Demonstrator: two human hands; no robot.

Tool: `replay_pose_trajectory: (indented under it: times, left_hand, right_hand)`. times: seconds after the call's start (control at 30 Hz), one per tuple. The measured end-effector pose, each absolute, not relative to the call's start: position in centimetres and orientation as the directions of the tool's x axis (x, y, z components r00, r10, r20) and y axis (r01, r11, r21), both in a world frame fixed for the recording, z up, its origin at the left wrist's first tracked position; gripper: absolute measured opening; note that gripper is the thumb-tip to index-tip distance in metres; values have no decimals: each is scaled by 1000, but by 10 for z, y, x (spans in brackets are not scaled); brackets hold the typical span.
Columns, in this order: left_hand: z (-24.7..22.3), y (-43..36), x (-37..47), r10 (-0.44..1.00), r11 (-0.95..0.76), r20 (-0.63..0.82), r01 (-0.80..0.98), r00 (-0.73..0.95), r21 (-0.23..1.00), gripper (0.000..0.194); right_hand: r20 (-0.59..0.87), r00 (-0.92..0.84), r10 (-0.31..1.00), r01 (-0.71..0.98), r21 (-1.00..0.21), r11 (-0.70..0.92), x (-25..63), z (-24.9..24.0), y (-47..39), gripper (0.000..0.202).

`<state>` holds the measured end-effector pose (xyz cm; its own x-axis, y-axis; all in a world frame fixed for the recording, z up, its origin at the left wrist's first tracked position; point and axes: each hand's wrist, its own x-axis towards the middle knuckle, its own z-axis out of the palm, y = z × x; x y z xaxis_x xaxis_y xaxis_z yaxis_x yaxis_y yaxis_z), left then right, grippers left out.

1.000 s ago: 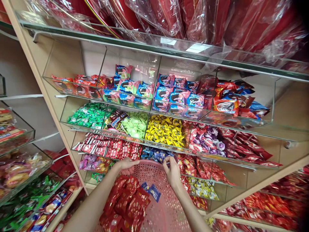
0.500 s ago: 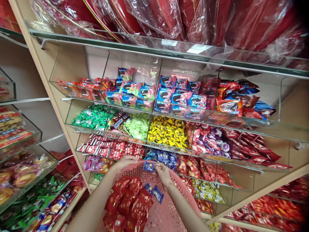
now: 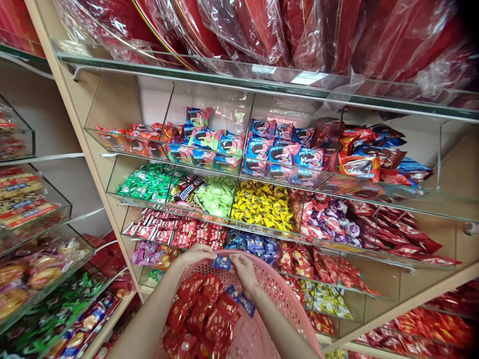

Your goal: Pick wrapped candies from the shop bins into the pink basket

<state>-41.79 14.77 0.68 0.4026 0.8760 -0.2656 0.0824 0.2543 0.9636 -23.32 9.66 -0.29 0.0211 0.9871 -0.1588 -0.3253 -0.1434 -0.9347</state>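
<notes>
A small blue candy packet (image 3: pixel 221 263) is pinched at its right edge by my right hand (image 3: pixel 244 269), above the far rim of a pink plastic basket (image 3: pixel 275 284). My left hand (image 3: pixel 196 253) is closed on the basket's far left rim, with its fingertips right by the packet's left edge. Whether those fingertips also press on the packet I cannot tell. Inside the basket lie a heap of shiny red packets (image 3: pixel 202 314) and a few more blue packets (image 3: pixel 241 300) beside my right wrist.
Glass-fronted shelves rise ahead, with yellow candies (image 3: pixel 264 205), green candies (image 3: pixel 145 182), blue packets (image 3: pixel 258 247) and wrapped cookies (image 3: pixel 280 149) in divided bins. Large red items in clear plastic (image 3: pixel 254 30) fill the top shelf. More bins (image 3: pixel 48 269) stand at the left.
My right hand has moved left with the blue packet, up to my left hand's fingertips. The view has shifted slightly, and the basket's contents look unchanged.
</notes>
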Motion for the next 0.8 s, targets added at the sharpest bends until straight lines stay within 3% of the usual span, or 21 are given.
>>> replay_pose_trajectory:
  times: [0.13, 0.43, 0.8]
  left_hand:
    - [10, 146, -417, 881, 226, -246, 98, 403, 969, 23]
    - [12, 146, -414, 903, 207, -240, 127, 356, 970, 27]
    - [16, 144, -414, 908, 168, -227, 189, 353, 967, 39]
  right_hand:
    - [-173, -35, 984, -359, -917, -174, -232, -2, 94, 34]
    - [-211, 104, 972, -309, -936, -170, -235, -10, 98, 33]
    - [-420, 172, 891, -178, -903, -391, -173, -45, 69, 27]
